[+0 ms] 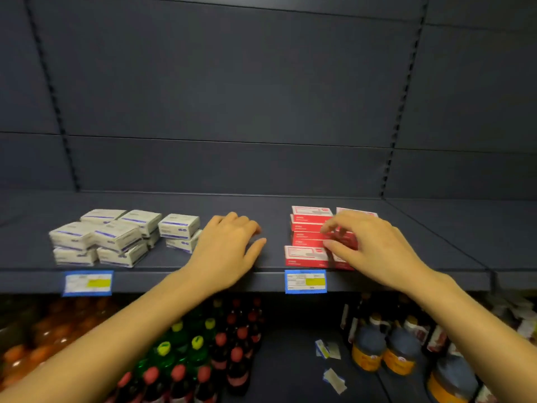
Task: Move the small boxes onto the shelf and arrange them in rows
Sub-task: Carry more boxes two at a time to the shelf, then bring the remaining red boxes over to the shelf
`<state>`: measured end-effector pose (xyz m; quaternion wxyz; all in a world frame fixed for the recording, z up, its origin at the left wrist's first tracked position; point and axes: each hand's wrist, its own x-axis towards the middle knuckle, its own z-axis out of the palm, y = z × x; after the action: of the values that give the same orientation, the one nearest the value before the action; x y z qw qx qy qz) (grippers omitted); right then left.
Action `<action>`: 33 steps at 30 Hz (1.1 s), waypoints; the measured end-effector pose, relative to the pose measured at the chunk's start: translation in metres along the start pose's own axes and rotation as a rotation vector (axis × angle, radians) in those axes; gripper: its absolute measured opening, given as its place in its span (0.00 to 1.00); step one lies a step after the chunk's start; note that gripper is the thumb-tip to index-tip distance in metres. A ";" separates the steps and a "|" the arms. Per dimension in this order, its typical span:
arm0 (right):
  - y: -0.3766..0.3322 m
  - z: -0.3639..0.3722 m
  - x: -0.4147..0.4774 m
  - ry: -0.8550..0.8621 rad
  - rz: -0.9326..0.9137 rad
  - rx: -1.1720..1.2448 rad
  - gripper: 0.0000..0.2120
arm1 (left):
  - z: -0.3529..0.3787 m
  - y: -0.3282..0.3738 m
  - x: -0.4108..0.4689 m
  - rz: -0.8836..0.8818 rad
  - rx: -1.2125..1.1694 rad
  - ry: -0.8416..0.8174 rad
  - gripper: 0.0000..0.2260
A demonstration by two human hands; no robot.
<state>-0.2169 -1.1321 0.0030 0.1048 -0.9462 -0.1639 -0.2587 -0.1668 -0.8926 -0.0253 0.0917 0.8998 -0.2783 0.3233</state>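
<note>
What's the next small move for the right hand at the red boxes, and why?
Likely settle the red box it pinches flush beside the front red box, front edges level. The right hand curls thumb and fingers on that box next to the red stack, while the left hand rests idle on the shelf, so the right hand alone seems to be aligning.

Stretches both bare forearms forward. Holds left hand (pixel 229 247) palm down, fingers relaxed. Curls fingers of right hand (pixel 374 248), thumb apart.
</note>
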 end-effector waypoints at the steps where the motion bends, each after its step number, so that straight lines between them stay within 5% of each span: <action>1: -0.010 0.000 0.009 0.001 -0.047 0.014 0.09 | -0.009 -0.007 -0.001 -0.006 0.047 0.004 0.14; 17: -0.268 0.082 0.141 -0.109 -0.619 0.254 0.15 | -0.171 -0.175 -0.167 -0.581 0.488 -0.083 0.16; 33: -0.516 0.178 0.218 -0.217 -0.579 0.233 0.15 | -0.288 -0.380 -0.294 -0.681 0.529 -0.166 0.16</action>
<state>-0.1468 -0.5495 0.0254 0.1163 -0.8641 -0.4646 -0.1549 -0.2941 -0.3491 0.0167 -0.0633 0.9556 0.1201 0.2614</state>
